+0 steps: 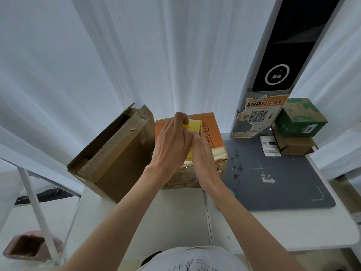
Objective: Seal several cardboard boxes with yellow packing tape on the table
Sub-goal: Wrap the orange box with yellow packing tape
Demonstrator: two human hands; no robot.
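An orange-topped cardboard box stands on the white table in the middle. On its lid, my left hand grips a roll of yellow packing tape at the far end. A yellow strip runs from the roll toward me along the lid. My right hand lies flat on that strip, fingers together, pressing down on the near part of the box. Both hands hide much of the lid's seam.
A large brown box leans at the left, its flap open. A dark grey mat covers the right of the table. A green box sits on a brown one beside a grey kiosk post. White curtains hang behind.
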